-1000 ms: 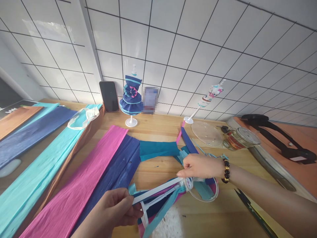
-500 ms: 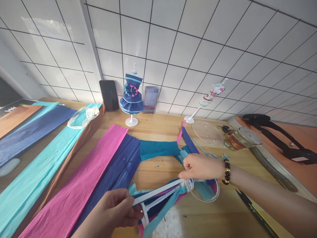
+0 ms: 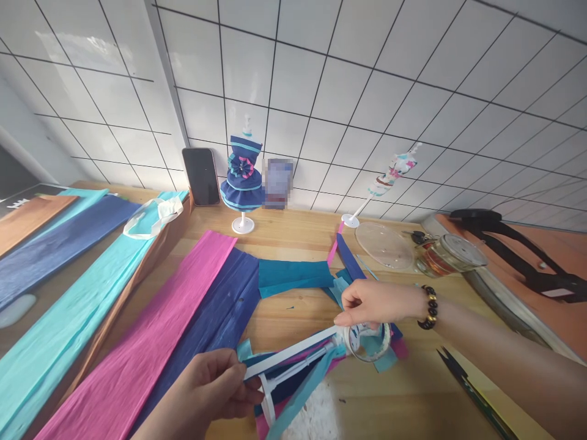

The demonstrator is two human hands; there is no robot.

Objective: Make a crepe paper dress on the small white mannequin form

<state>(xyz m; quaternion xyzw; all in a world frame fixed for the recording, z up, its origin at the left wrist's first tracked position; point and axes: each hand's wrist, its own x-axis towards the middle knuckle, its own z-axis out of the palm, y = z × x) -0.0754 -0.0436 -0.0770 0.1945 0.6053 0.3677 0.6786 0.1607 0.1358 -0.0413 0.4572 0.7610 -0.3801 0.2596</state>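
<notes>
Left hand: At 7 o'clock from the view's centre, the left hand (image 3: pixel 224 382) pinches the near end of a white strip (image 3: pixel 293 351), thumb and fingertips clamped on it, seemingly to anchor that end.
Right hand: At 4 o'clock, the right hand (image 3: pixel 376 302), a beaded bracelet (image 3: pixel 427 307) at its wrist, has thumb and finger closed together at the strip's far end, by the roll; the exact contact is hidden.
White strip: It spans straight between the two grips and slopes up toward 1 o'clock, a two-ended hold that likely keeps it from curling or sticking to itself.
Tape roll: A clear-cored roll (image 3: pixel 386 343) sits at 5 o'clock under the right hand, close enough, it appears, to steady the strip's far end.
White stand: Lying below the strip, its rod (image 3: pixel 298 365) rests among coloured strips, apparently cushioned by them.
Wide strips: Pink (image 3: pixel 151 330) and navy (image 3: pixel 217 293) lengths lie side by side at 8 o'clock, teal (image 3: pixel 296 275) at 6, laid flat perhaps to limit creasing.
Dressed form: Upright at 10 o'clock, a miniature blue dress (image 3: pixel 242 189) faces the worker beside a phone (image 3: pixel 202 177) leaning on the wall (image 3: pixel 302 79), both likely placed for easy viewing.
Scissors: At 4 o'clock on the tabletop (image 3: pixel 389 403), the dark scissors (image 3: pixel 472 385) lie beneath the right forearm's side, seemingly for short reach.
</notes>
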